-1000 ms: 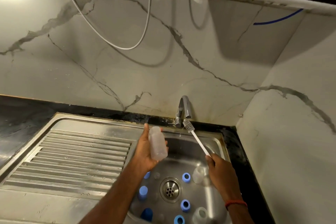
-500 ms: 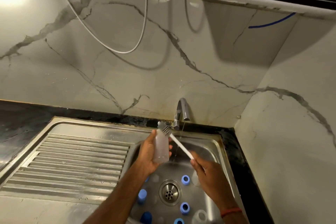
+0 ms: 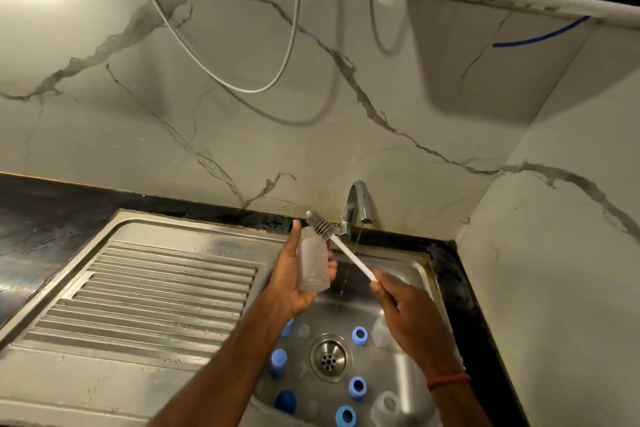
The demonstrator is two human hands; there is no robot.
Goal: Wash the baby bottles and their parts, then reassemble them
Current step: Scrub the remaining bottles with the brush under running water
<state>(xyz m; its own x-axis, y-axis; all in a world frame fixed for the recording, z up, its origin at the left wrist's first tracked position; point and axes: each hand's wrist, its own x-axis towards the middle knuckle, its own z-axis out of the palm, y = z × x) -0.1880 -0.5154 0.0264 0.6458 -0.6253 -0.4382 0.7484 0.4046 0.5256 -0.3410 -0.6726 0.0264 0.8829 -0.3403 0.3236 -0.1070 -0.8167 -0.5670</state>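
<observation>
Left of the tap (image 3: 356, 204), bottle (image 3: 313, 263): clear, uncapped, roughly upright with its mouth up, just below spout level.
Left hand (image 3: 291, 284): fingers curled round the bottle's body, thumb lying up beside the neck.
Brush (image 3: 343, 250): white handle slants down past the tap. The bristle head is at the bottle's mouth, apparently not yet inside.
Right hand (image 3: 405, 312): below the tap, fingers closed round the handle's lower end.
Water (image 3: 357, 239): thin stream falling from the tap, just right of the bottle.
Loose parts: blue rings (image 3: 359, 335), blue caps (image 3: 278, 359) and clear pieces (image 3: 386, 404) lie scattered on the sink (image 3: 408, 270) floor, well below the tap, around the drain (image 3: 329, 357).
Progress: early, by appearance. One bottle is about to be scrubbed, the other parts await washing, and nothing is reassembled.
</observation>
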